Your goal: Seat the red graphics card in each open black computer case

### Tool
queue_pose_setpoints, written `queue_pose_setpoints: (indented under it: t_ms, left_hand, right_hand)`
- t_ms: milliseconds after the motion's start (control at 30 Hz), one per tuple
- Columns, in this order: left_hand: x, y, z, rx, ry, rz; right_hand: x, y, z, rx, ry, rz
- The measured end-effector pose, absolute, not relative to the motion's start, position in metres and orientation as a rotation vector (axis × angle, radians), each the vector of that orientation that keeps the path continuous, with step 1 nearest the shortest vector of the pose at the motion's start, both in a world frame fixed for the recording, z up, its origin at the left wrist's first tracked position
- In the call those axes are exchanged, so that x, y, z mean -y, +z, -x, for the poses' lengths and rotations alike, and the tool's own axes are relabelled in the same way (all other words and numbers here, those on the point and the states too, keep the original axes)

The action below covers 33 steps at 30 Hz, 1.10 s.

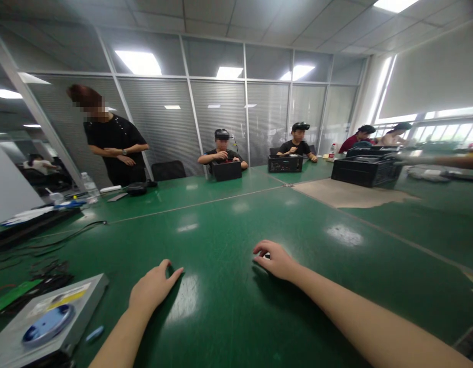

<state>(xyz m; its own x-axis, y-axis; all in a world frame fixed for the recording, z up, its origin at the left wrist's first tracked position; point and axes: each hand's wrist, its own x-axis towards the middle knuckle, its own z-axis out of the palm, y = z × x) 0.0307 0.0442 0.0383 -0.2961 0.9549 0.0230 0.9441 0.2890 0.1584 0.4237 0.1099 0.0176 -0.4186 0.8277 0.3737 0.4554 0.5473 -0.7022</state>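
My left hand (154, 286) is over the green table (217, 301), its thumb and index finger apart and nothing visible between them. My right hand (276, 260) is further forward and to the right, low over the table. Its fingers curl toward the thumb around a small black and white patch, too small to name. Left of my left hand lies a silver metal drive box (92, 291) with a blue round dish (48, 324) on top. A small blue piece (94, 334) rests beside the box.
A green circuit board (16, 296) and black cables (67, 235) lie at the left. Several people sit around the table, some behind black computer cases (226, 170); one person (113, 138) stands. Brown cardboard (336, 191) lies under another black case (364, 168).
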Motion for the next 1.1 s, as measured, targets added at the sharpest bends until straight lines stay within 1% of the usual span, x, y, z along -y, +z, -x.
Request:
queue_pose_setpoints:
  t_ms: [433,700,1100]
  left_hand:
    - [-0.05,0.043,-0.03,-2.455,0.178,-1.768]
    - [-0.053,0.042,-0.027,-2.453,0.156,-1.769]
    - [-0.056,0.037,-0.018,-2.416,0.284,-1.762]
  right_hand:
    - [-0.106,0.024,-0.414,2.064,0.681,0.997]
    - [-0.112,0.019,-0.412,2.033,0.651,1.017]
    - [-0.107,0.025,-0.415,1.997,0.649,1.01]
